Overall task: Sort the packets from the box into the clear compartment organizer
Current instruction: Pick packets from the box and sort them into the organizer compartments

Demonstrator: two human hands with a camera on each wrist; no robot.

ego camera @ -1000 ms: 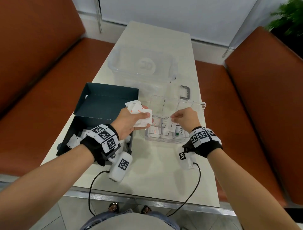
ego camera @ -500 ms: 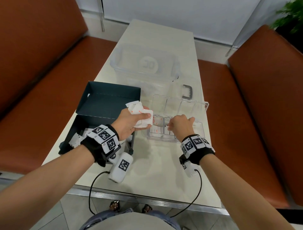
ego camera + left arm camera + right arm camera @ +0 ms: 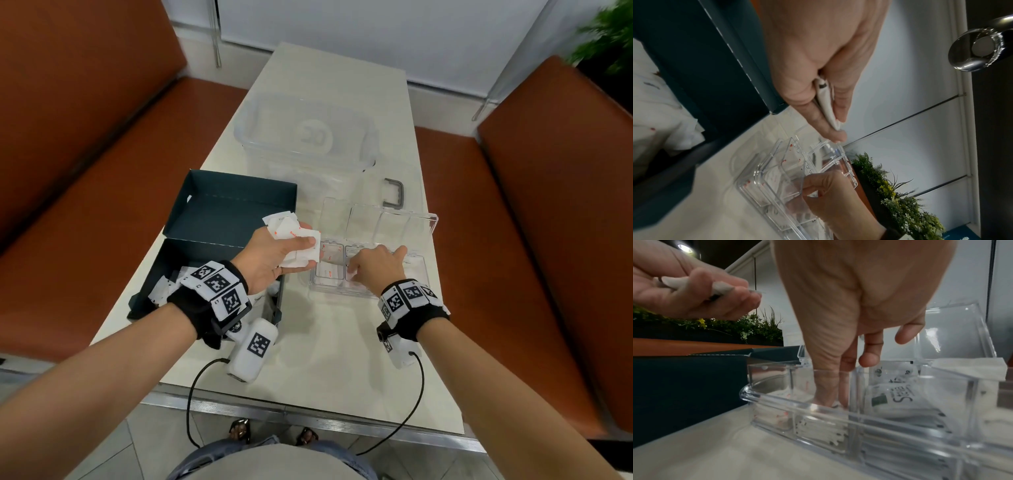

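Observation:
My left hand grips a bunch of white packets with red print, held just left of the clear organizer and above the box edge. The left wrist view shows the packets pinched between thumb and fingers. My right hand reaches down into a front compartment, second from the left. Its thumb and index finger pinch a white packet at the bottom of the organizer. Green-printed packets fill the neighbouring compartment. The organizer's lid stands open at the back.
The dark teal box, its lid folded back, holds more white packets at the left. A large clear lidded container and a grey handle lie behind the organizer. Orange benches flank the table.
My right hand has come down and forward from above the organizer into the compartment with its packet. The left hand stays in place with its bunch.

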